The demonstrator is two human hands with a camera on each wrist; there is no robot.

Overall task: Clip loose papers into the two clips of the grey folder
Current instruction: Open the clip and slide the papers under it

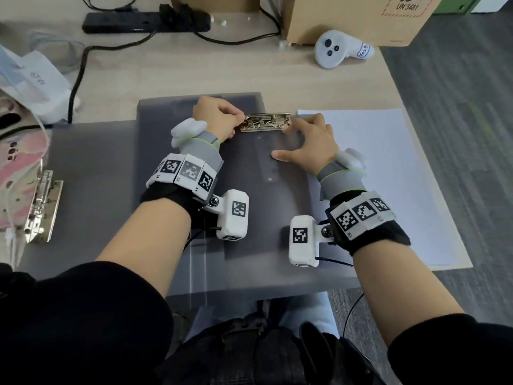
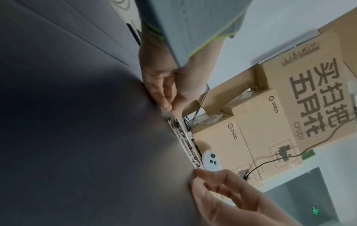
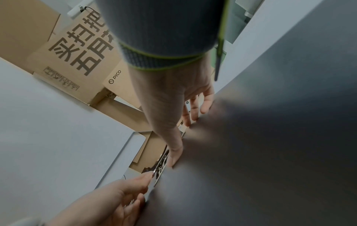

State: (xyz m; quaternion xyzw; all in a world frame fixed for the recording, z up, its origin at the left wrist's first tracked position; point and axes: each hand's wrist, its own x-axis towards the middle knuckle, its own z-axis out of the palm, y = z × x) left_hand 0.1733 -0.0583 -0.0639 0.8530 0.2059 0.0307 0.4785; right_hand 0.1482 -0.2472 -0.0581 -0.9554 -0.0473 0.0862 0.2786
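The grey folder (image 1: 116,168) lies open on the table. Its gold top clip (image 1: 266,122) sits at the far edge of the right panel, and a second gold clip (image 1: 41,207) runs along the left edge. My left hand (image 1: 240,118) is curled, its fingertips pinching the lever at the top clip's left end (image 2: 173,122). My right hand (image 1: 291,138) lies spread on the grey surface just below the clip's right end, with straight fingers pressing down (image 3: 173,159). White paper (image 1: 388,176) lies to the right, partly under the folder.
A white controller (image 1: 336,50) and a cardboard box (image 1: 355,20) stand at the back right. A black power strip (image 1: 144,22) with its cable lies at the back left. Plastic bags (image 1: 36,79) lie at the left. The table's edge (image 1: 410,112) runs close on the right.
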